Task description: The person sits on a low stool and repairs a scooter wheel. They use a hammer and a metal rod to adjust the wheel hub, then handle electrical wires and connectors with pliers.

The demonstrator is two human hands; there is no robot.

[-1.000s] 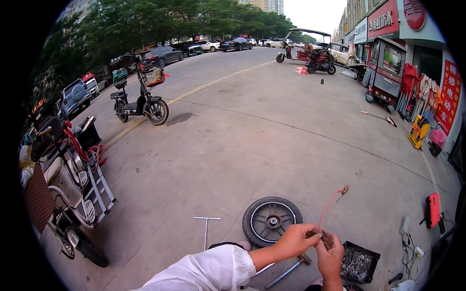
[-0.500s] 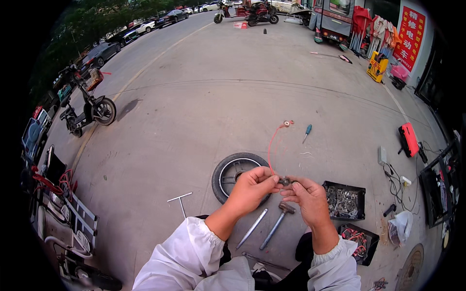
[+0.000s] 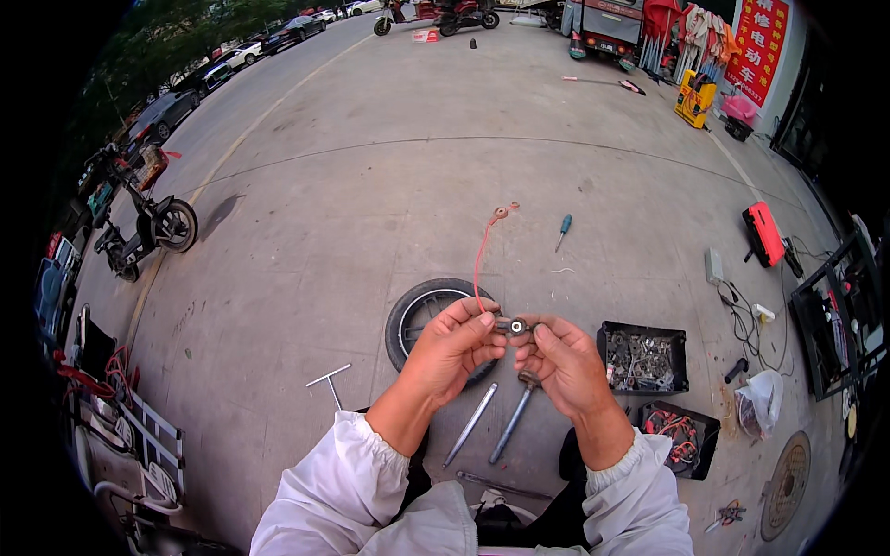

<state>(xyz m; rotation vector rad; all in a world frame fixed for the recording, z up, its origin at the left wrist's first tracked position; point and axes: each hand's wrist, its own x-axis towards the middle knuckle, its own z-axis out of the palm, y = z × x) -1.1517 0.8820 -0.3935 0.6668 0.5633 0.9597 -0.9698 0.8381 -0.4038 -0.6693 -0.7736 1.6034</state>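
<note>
Both hands meet in front of me around a small dark metal piece with a round, light-centred ring (image 3: 516,326). My left hand (image 3: 443,347) pinches one end of it between thumb and fingers. A red wire (image 3: 480,264) rises from that grip and curves away, with a ring-shaped end (image 3: 501,213). At the piece's other end, my right hand (image 3: 567,363) has thumb and fingertips closed on it. Beyond the left hand lies a black-tyred wheel (image 3: 400,324), partly covered by that hand. Below the hands are a hammer (image 3: 511,424) and a slim metal bar (image 3: 471,424).
To the right sit a black tray of small metal parts (image 3: 684,360) and another tray with red wires (image 3: 712,435). A screwdriver (image 3: 564,232) lies ahead, a T-handle wrench (image 3: 330,378) at left. A parked scooter (image 3: 148,218) stands far left; a red case (image 3: 764,234) lies right.
The dark piece has turned, so its ring now faces me. The fingers of both hands have shifted around it, and the red wire moved with the left hand. The view has tilted slightly.
</note>
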